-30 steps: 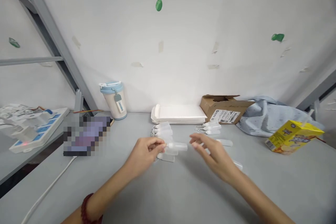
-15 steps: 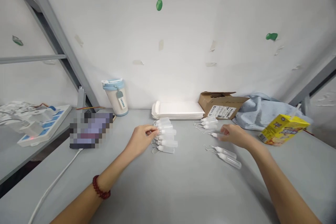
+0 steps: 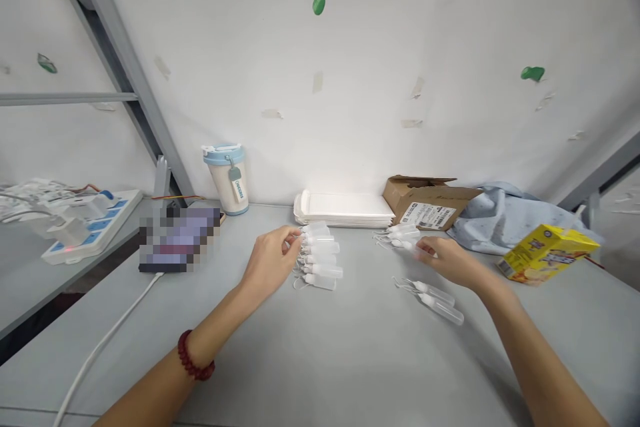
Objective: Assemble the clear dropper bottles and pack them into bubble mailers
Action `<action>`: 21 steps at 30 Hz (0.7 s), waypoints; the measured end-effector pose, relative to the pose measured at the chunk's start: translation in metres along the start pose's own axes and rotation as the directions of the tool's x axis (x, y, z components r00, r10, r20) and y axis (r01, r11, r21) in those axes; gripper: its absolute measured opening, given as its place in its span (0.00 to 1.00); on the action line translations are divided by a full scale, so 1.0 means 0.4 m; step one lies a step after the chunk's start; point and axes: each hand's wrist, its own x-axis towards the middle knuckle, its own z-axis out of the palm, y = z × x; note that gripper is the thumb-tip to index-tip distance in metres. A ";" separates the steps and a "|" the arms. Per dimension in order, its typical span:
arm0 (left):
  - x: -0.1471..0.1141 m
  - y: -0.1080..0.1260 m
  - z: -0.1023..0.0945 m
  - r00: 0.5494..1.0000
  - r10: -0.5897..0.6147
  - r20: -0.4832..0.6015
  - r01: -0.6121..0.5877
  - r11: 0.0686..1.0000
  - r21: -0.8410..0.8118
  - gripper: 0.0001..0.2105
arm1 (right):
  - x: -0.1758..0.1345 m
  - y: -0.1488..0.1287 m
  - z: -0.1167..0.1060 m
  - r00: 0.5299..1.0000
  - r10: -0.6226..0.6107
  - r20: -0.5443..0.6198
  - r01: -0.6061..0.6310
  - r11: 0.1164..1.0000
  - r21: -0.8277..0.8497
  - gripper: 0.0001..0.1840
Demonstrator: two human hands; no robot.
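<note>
Several small clear plastic bottles (image 3: 325,271) with white tips and thin loops lie in a stacked row at the middle of the table. My left hand (image 3: 270,259) is closed at the tip end of this row, thumb and fingers pinched together; what is between them is hidden. To the right, my right hand (image 3: 445,259) pinches the rear end of a small bottle (image 3: 404,245), its white tip pointing left. That bottle lies close to a few similar bottles (image 3: 403,232) just behind it. Two more bottles (image 3: 440,303) rest nearer me, below the right hand.
Behind the bottles are a stack of white flat packs (image 3: 345,210) and an open cardboard box (image 3: 430,210). Light blue cloth (image 3: 505,220) and a yellow carton (image 3: 547,255) stand right. Leftward are a tumbler (image 3: 227,177), a phone (image 3: 183,240) on a cable and a power strip (image 3: 100,230).
My right hand has moved its bottle back and slightly left, up to the rear group. My left hand has shifted slightly toward the back of its row. The camera view has turned a little.
</note>
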 end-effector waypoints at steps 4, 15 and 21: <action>-0.028 0.012 0.023 0.987 0.158 0.041 -0.158 0.987 -0.012 0.13 | -0.016 -0.082 -0.020 0.988 -0.124 -0.089 0.142 0.959 0.245 0.16; -0.056 0.024 0.050 0.970 0.183 0.158 -0.171 0.982 -0.084 0.18 | -0.077 -0.248 0.026 0.972 -0.233 0.008 0.143 0.625 0.768 0.17; -0.050 0.029 0.043 0.966 0.205 0.155 -0.184 0.973 -0.141 0.14 | -0.085 -0.262 0.033 0.967 -0.255 0.003 0.165 0.637 0.753 0.17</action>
